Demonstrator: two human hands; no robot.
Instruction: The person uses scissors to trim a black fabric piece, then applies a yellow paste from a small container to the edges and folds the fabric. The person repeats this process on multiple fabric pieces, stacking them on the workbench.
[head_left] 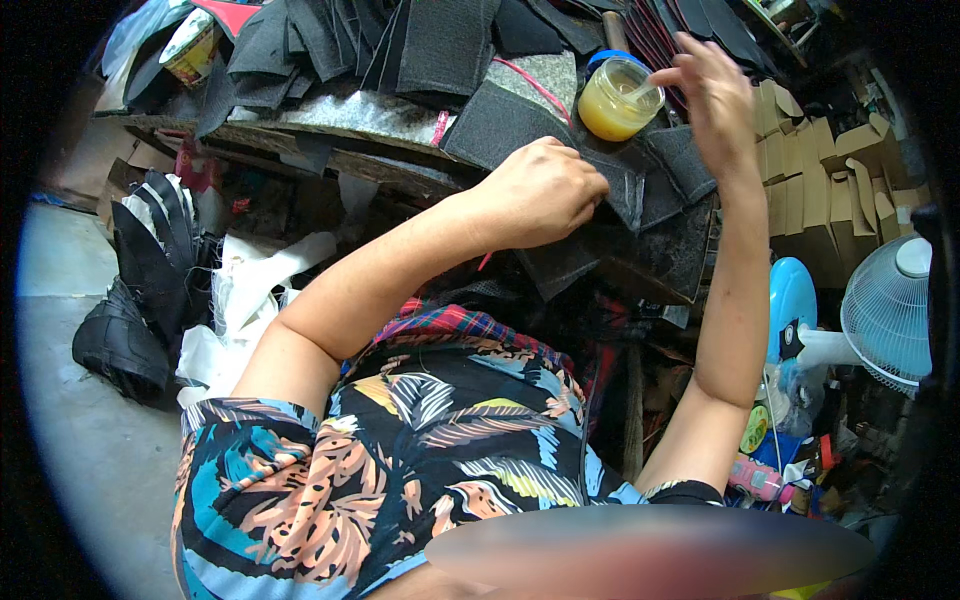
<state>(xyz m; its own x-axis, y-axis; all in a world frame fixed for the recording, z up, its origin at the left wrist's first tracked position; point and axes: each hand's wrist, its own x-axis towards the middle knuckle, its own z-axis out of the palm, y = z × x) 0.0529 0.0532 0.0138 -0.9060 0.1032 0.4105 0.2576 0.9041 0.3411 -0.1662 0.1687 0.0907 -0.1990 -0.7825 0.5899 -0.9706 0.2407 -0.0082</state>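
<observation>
A glass jar of yellowish paste stands on the workbench, with a pale stick dipping into it. The thumb and forefinger of my right hand pinch the stick's upper end; its other fingers are raised. My left hand is closed in a loose fist, knuckles up, in front of the jar. Its fingertips are hidden, so what it grips cannot be made out. Beside its fingers lies a dark, shiny-edged flat piece. Another dark grey fabric-like sheet lies on the bench just beyond it.
Stacks of dark cut pieces cover the bench's far side. Folded brown cardboard boxes stand at the right, above a blue and white fan. Black pieces and white cloth lie on the left. A blue lid sits behind the jar.
</observation>
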